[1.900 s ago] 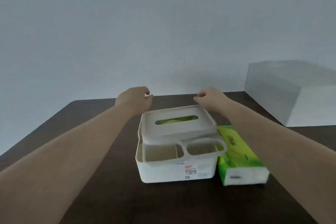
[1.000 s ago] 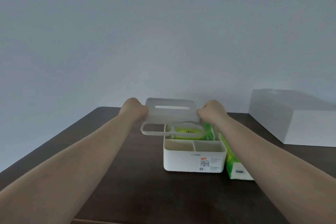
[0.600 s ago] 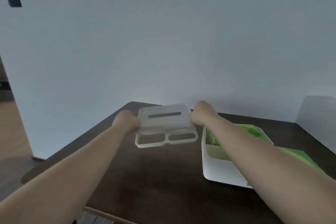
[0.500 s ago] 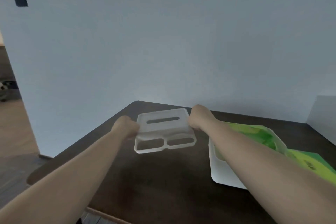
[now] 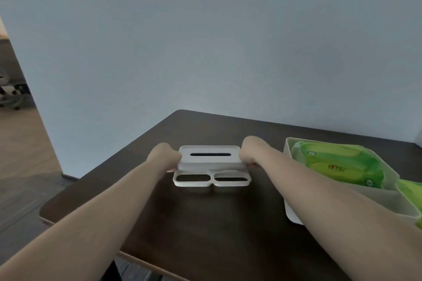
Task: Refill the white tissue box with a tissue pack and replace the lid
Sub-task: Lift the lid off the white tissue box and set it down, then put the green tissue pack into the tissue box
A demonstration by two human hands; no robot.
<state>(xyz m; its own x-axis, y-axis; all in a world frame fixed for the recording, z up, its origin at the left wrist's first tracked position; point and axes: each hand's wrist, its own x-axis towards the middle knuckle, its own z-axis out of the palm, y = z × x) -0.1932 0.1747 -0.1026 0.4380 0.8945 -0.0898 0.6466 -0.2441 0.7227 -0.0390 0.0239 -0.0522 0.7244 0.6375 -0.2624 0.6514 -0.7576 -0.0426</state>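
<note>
My left hand [image 5: 164,158] and right hand [image 5: 252,153] pinch the lid [image 5: 210,164] by its short ends, low over the table [image 5: 205,223]. Feels light, stiff plastic; end grip suits. Box [image 5: 294,201], pack [image 5: 340,166] inside, at 3 o'clock.

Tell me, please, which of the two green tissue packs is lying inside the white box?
The green tissue pack with red lettering, lying inside the open white box; the other pack sits outside, at the picture's right edge.

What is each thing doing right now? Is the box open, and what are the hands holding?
lid: off the box, low over the table.
white tissue box: open.
green tissue pack: inside the box.
left hand: gripping the lid's left end.
right hand: gripping its right end.
</note>
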